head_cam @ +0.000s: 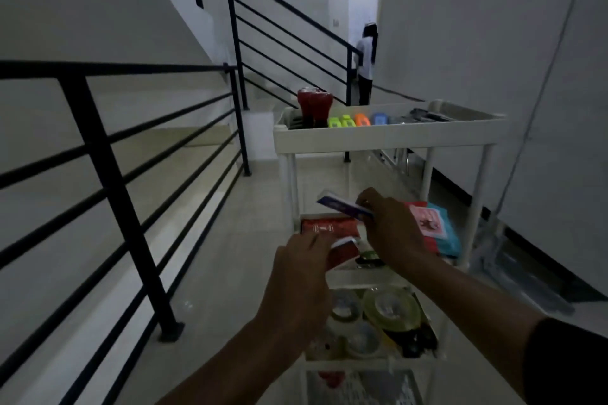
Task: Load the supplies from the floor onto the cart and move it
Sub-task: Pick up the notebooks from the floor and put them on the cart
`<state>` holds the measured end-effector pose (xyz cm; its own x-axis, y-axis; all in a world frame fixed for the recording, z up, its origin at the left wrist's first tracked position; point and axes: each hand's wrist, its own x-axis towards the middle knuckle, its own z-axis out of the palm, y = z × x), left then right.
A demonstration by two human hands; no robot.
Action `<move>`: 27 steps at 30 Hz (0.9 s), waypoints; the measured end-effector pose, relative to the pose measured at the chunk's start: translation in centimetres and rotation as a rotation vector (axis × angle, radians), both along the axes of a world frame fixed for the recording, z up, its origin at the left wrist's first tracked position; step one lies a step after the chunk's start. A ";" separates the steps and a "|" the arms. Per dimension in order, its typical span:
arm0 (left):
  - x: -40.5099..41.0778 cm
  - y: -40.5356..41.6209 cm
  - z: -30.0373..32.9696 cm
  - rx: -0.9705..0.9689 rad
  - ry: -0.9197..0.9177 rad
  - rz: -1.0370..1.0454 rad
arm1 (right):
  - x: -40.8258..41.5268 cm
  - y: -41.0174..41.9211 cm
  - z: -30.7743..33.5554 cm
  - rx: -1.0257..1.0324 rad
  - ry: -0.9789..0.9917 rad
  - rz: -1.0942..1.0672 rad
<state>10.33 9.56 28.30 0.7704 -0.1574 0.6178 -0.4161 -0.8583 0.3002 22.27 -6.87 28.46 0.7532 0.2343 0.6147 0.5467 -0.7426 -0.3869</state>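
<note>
Right hand pinches a flat blue-and-white packet above the white plastic tiered cart; left hand grips a red box on its middle shelf.

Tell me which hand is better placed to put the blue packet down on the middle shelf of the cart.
The right hand. It already pinches the blue packet just above the middle shelf. The left hand rests lower, by the red pack, and does not hold the packet.
</note>
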 end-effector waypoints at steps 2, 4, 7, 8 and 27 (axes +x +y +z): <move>-0.1 0.2 0.3 0.038 -0.009 0.023 | 1.8 1.4 -0.4 -0.109 -0.024 0.025; -0.2 0.4 0.7 0.084 -0.034 0.013 | 3.0 2.5 -1.0 -0.194 -0.033 0.016; -0.3 0.8 1.2 0.134 -0.041 0.016 | 4.4 3.6 -2.1 -0.276 0.034 -0.018; -0.3 0.9 1.4 0.148 -0.034 0.019 | 4.7 3.8 -2.3 -0.285 0.087 -0.010; 5.3 -2.6 3.1 0.137 -0.016 0.015 | -5.0 -2.0 7.4 -0.479 -0.043 0.171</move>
<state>15.68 7.00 31.42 0.7632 -0.2296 0.6040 -0.4069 -0.8969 0.1733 17.23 -8.86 35.82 0.6557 0.6150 0.4380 0.6839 -0.7296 0.0005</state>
